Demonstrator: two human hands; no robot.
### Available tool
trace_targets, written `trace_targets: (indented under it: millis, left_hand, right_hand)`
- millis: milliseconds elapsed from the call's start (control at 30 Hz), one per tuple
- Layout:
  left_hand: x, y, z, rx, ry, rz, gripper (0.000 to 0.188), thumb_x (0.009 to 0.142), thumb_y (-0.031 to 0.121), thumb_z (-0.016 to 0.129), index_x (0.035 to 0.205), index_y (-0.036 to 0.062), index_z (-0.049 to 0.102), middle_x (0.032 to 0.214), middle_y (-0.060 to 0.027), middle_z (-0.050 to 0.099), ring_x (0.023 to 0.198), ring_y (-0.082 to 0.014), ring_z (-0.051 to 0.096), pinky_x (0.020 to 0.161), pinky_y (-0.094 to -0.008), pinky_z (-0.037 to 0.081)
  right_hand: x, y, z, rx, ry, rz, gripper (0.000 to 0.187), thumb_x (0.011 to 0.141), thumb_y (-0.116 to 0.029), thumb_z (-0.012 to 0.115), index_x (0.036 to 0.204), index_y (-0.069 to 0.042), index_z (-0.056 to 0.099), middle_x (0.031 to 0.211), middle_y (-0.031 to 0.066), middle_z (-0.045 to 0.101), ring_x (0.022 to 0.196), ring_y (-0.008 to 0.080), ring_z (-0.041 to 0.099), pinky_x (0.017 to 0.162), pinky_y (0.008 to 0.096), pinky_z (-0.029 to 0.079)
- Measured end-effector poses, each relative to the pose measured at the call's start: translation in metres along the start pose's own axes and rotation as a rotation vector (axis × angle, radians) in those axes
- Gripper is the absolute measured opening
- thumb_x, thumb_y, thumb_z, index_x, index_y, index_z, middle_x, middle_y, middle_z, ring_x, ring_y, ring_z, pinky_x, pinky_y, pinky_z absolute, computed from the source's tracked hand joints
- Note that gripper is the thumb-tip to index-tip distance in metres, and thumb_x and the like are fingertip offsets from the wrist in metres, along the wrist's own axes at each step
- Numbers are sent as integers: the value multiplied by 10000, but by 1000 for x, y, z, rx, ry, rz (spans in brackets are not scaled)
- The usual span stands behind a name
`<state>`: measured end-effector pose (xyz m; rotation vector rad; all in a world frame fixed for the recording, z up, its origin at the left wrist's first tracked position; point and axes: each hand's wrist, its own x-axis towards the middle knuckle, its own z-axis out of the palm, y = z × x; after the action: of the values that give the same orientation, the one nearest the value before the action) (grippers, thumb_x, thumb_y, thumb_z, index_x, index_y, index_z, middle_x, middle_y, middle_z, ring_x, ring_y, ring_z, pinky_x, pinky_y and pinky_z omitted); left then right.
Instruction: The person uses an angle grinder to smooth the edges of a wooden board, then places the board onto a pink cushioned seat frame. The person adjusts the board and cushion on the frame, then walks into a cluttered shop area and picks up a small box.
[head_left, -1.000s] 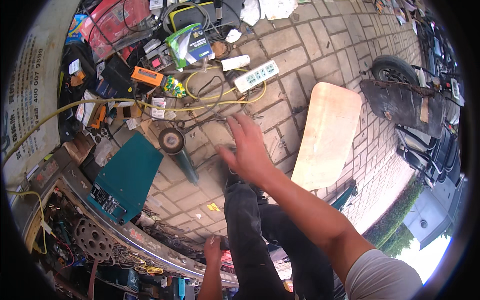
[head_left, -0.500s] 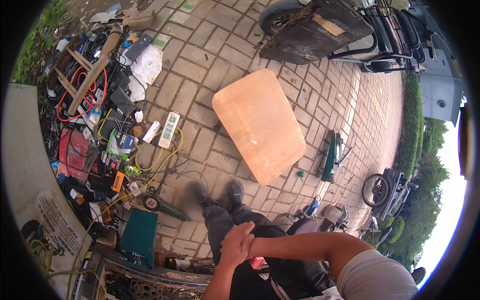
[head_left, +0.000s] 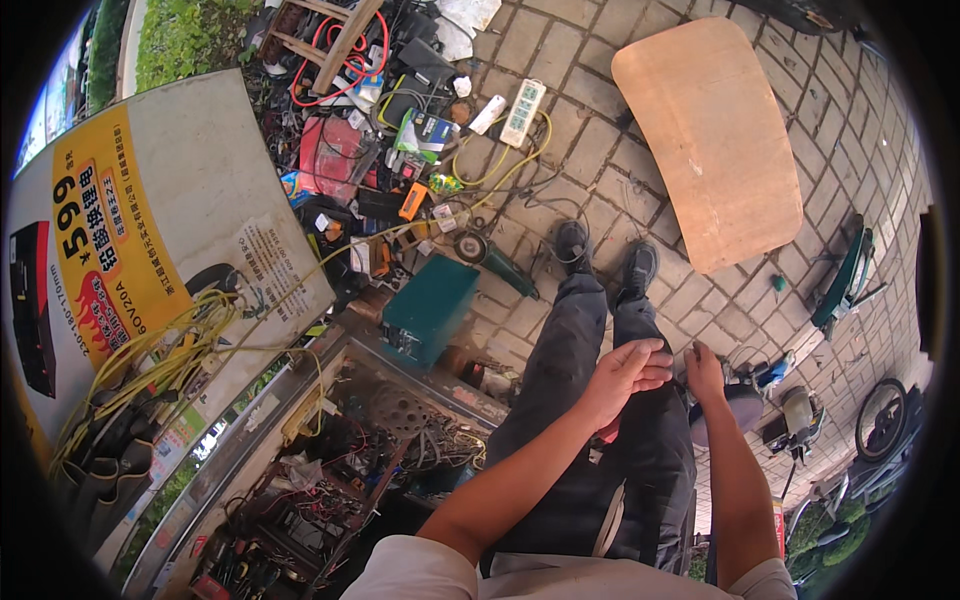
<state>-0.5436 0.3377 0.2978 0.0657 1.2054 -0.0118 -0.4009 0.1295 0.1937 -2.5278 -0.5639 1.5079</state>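
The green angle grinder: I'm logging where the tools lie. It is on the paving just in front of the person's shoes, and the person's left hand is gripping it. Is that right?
Not quite. The green angle grinder does lie on the paving just in front of the shoes, but no hand grips it. The head view shows the left hand raised over the person's lap, well apart from it.

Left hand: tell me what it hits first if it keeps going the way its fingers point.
The left hand points its fingers toward the right hand, so it would likely meet that first; depth between them is unclear.

The right hand (head_left: 704, 370) hides whatever it grips — the bicycle wheel (head_left: 884, 418) is cut off.
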Motion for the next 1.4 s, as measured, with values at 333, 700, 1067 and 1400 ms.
trace_targets:
  millis: [333, 700, 1067, 1400]
  left_hand:
    - [0, -30, -337, 920, 906, 245, 400, 885, 200, 619, 1201, -44, 600, 1058, -251, 649, 1014, -379, 609, 899, -429, 469]
    - [13, 51, -511, 1039, 1193, 248, 1183, 776, 513, 761, 1483, -135, 68, 1503, -431, 80, 1404, -539, 195, 1134, -520, 255]
    - [12, 94, -505, 884, 1265, 52, 1158, 766, 428, 788, 1550, 33, 34, 1509, -381, 151, 1319, -510, 363, 1049, -503, 382]
    - [10, 160, -578, 107, 1415, -19, 560, 961, 480, 490, 1203, -14, 596, 1135, -185, 634, 957, -323, 601, 864, -486, 434]
  right_hand:
    - [-116, 168, 6, -61, -215, 326, 343, 909, -248, 557, 1012, 60, 666, 908, 246, 672, 853, 362, 658, 783, 417, 497]
    - [-49, 85, 47, 26, -216, 418, 322, 939, -190, 579, 1128, 64, 643, 969, 163, 695, 869, 190, 654, 791, 303, 499]
    - [-22, 59, 57, 95, -212, 371, 304, 966, -188, 568, 1152, 47, 616, 913, 106, 683, 787, 151, 625, 720, 288, 496]
    - [-10, 86, 33, 143, -194, 514, 314, 956, -243, 581, 1140, 4, 642, 949, 66, 667, 827, 127, 608, 667, 279, 468]
